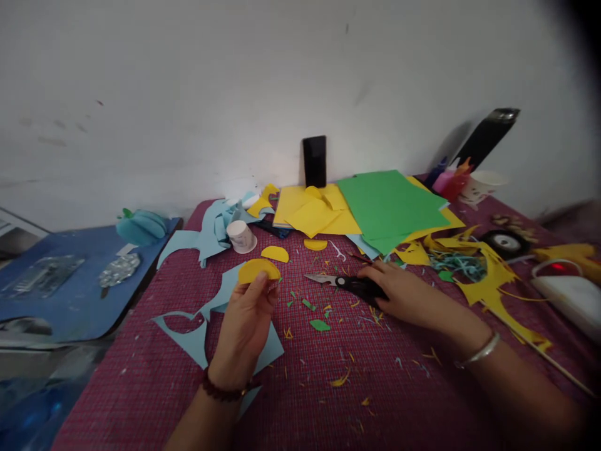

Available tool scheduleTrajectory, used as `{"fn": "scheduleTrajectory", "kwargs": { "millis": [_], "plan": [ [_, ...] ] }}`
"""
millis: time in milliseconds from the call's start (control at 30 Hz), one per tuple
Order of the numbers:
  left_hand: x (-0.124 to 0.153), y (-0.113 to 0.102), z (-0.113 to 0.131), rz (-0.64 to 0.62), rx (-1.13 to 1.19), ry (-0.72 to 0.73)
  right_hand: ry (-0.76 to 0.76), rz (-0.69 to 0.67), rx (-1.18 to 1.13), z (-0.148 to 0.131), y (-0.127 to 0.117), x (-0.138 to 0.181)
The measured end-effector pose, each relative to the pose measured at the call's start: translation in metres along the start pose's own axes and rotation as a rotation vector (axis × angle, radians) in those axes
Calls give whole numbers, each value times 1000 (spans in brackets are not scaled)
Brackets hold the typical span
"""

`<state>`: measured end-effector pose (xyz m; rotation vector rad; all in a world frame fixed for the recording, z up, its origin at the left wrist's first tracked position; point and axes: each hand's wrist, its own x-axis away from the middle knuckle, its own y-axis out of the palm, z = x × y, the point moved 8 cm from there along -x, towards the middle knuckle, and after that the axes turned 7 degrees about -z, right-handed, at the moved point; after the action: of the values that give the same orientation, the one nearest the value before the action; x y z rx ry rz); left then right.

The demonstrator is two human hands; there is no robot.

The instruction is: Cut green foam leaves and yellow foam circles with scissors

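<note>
My left hand pinches a yellow paper half-circle between thumb and fingers, holding it above the table. Another yellow half-circle and a third yellow half-circle lie just beyond it. At the right, my right hand is closed on the black handle of a pair of scissors. Their metal blades point left, low over the cloth. Part of the handle is hidden by my fingers. Light-blue paper offcuts lie beneath and beside my left wrist.
Green sheets and yellow sheets lie towards the wall, where a phone leans. A paper cup stands left of centre. Yellow scraps, tape and glue bottles are at right. Snippets dot the cloth.
</note>
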<state>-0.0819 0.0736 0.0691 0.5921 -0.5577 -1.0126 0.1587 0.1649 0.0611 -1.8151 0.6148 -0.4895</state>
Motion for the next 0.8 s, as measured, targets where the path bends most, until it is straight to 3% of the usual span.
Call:
{"fn": "scheduleTrajectory", "kwargs": {
  "millis": [200,267,367,500,667,800],
  "plan": [
    [-3,7,3,-40,46,32,75,-80,-52,-1,-6,-3],
    [-4,15,8,-72,54,57,73,-145,-196,1,-7,-3],
    [-4,35,15,-113,71,83,34,-184,-590,0,-7,0],
    [1,63,11,-108,137,72,-131,7,-1065,-23,-18,12],
    [7,101,-6,-124,225,30,-267,251,-1257,-62,-29,21],
    [10,122,-11,-178,242,53,-267,350,-1374,-72,-25,12]
  ]
}}
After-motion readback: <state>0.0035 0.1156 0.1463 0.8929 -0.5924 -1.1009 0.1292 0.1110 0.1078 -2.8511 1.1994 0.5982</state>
